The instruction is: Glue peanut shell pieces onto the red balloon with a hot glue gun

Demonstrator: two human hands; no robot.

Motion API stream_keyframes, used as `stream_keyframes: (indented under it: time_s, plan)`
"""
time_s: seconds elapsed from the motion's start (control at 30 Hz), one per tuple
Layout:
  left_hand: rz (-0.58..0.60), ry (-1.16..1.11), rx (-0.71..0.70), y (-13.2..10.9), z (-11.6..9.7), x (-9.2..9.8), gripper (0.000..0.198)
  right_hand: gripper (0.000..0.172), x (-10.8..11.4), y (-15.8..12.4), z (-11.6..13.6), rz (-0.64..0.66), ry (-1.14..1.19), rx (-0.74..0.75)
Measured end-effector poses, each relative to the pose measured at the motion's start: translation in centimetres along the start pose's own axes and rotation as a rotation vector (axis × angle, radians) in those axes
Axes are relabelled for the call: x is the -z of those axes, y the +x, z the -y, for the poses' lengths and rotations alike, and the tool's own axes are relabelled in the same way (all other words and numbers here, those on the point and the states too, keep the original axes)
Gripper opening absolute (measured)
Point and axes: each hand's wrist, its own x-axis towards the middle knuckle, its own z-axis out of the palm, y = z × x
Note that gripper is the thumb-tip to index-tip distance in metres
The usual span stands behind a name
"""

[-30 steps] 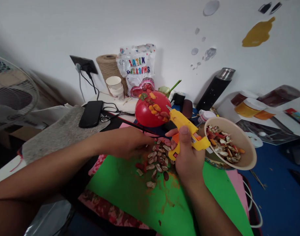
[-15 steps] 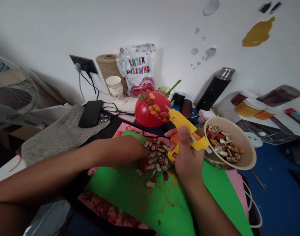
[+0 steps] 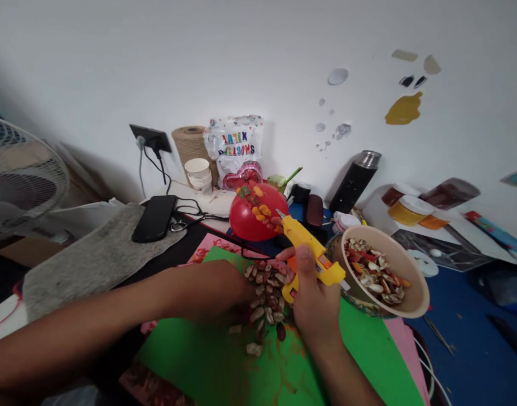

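Observation:
My right hand [image 3: 318, 307] is wrapped round a yellow hot glue gun [image 3: 305, 239], thumb on top, its metal nozzle pointing up and left. Beyond the nozzle is a red balloon [image 3: 244, 223] with orange, green and brown pieces stuck on it. Whether the nozzle touches the balloon I cannot tell. My left hand [image 3: 228, 287] is low at the left side of a heap of peanut shells [image 3: 269, 301]; its fingers are hidden and blurred. The shells lie on a green sheet [image 3: 216, 361] marked with brown smears.
To the right, a tilted beige bowl [image 3: 417, 290] holds shells and coloured pieces. Behind stand a black flask [image 3: 355, 183], paper cups [image 3: 199, 175], a twine roll [image 3: 188, 149] and a balloon bag [image 3: 235, 144]. A phone [image 3: 154, 219] lies left, near a fan [image 3: 21, 180].
The camera view has tilted up, so the scene sits lower in the picture. My right hand keeps its grip on the glue gun, and my left hand stays by the shells.

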Motion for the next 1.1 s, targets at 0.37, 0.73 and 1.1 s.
stream_keyframes:
  time_s: [0.37, 0.73, 1.1]
  plan:
    - [0.178, 0.071, -0.002, 0.6, -0.9, 0.3, 0.006, 0.069, 0.0, -0.2, -0.3, 0.0, 0.014, 0.009]
    - [-0.118, -0.826, -0.061, -0.8, 1.3, 4.3, 0.015, 0.069, 0.0, -0.2, 0.1, 0.01, 0.013, -0.007]
    - [-0.449, -1.254, -0.051, 0.3, 2.9, 4.4, 0.036, 0.067, 0.1, -0.4, -0.7, -0.036, 0.04, -0.054]
